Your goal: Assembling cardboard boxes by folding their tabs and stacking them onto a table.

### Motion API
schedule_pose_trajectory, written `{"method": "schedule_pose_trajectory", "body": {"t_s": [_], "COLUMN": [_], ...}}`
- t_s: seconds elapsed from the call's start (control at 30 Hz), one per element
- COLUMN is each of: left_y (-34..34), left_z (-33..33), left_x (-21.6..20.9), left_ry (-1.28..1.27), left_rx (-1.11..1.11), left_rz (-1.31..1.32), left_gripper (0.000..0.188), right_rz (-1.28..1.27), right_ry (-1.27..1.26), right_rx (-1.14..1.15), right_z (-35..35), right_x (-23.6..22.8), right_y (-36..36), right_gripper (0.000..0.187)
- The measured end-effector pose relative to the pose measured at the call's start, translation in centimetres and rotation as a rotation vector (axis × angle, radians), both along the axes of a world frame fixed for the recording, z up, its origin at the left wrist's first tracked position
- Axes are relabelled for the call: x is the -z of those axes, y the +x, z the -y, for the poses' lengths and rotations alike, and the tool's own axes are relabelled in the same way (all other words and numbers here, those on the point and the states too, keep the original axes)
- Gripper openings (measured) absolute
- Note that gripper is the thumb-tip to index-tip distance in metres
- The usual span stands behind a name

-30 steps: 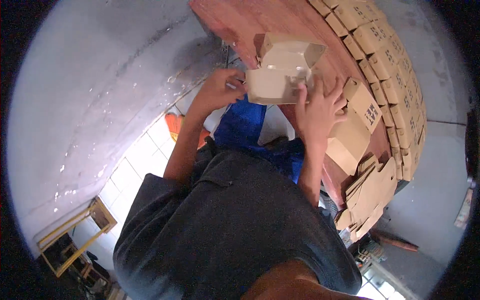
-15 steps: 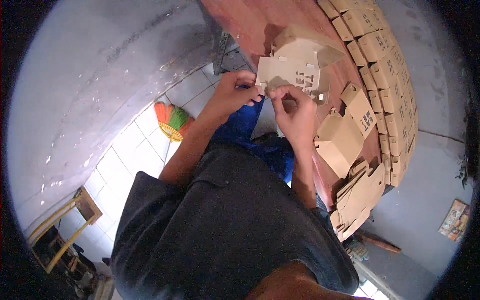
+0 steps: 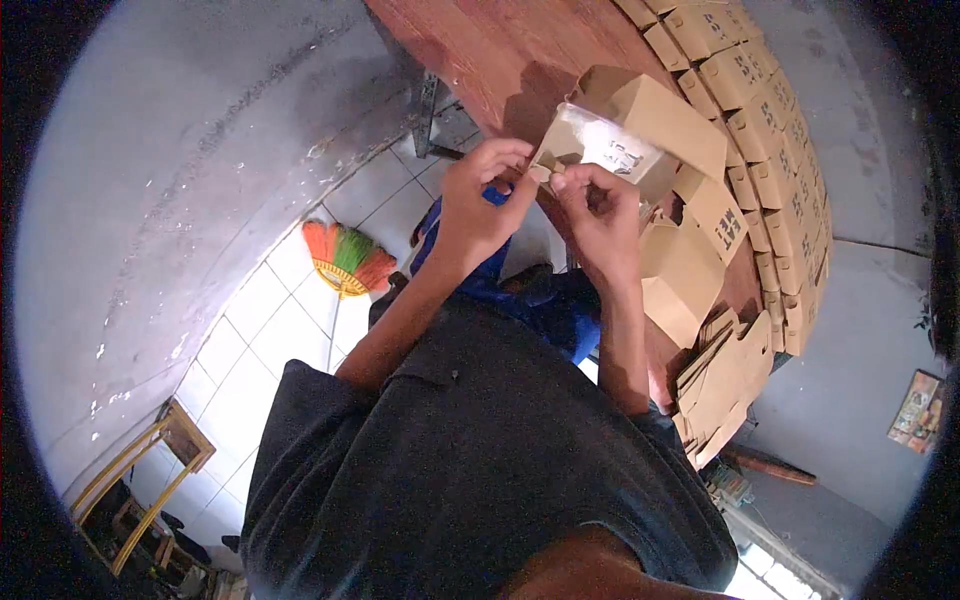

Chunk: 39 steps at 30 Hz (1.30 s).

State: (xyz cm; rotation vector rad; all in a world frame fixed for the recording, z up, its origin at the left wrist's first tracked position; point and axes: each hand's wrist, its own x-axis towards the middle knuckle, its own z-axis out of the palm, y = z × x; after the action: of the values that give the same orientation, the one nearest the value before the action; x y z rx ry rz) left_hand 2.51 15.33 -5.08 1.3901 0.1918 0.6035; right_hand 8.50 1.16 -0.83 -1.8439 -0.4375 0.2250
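A brown cardboard food box (image 3: 680, 120), partly folded with dark print on it, is tilted up in front of me at the table's near edge. My left hand (image 3: 485, 205) pinches its near left corner between thumb and fingers. Right beside it, my right hand (image 3: 608, 220) has thumb and forefinger closed on a small tab at the same near edge. A bright patch of light falls on the box's inner panel. Just right of my right hand, a second part-folded box (image 3: 685, 275) lies on the table, partly covered by the held one.
The reddish wooden table (image 3: 460, 50) carries rows of stacked folded boxes (image 3: 765, 130) along its far right side. Flat cardboard blanks (image 3: 735, 375) are piled near its right end. On the tiled floor at left are a coloured broom (image 3: 345, 255) and a yellow-framed chair (image 3: 150, 480).
The held box has tipped up, its inner panel now steeper and its lid swung out to the right. Both hands stay at its near corner. My view has shifted slightly.
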Motion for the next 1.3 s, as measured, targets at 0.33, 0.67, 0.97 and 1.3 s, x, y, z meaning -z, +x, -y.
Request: {"method": "schedule_pose_trajectory", "body": {"t_s": [0.33,0.67,0.97,1.3], "left_y": [0.4,0.6,0.4,1.0], "left_z": [-0.2,-0.2,-0.7,-0.5], "left_x": [0.2,0.7,0.8,2.4], "left_ry": [0.018,0.018,0.031,0.322], "left_rx": [-0.015,0.001,0.107,0.014], "left_rz": [-0.048,-0.025,-0.057,0.101], "left_gripper": [0.025,0.021,0.022,0.029], "right_rz": [-0.05,-0.032,-0.001,-0.075], "right_ry": [0.05,-0.121,-0.178,-0.157], "right_rx": [-0.066,0.032,0.045,-0.091], "right_z": [0.3,1.2,0.9,3.6], "right_x": [0.9,1.0,0.6,7.5], "right_y": [0.2,-0.1,-0.2,3.0], "right_gripper": [0.015,0.033,0.031,0.027]}}
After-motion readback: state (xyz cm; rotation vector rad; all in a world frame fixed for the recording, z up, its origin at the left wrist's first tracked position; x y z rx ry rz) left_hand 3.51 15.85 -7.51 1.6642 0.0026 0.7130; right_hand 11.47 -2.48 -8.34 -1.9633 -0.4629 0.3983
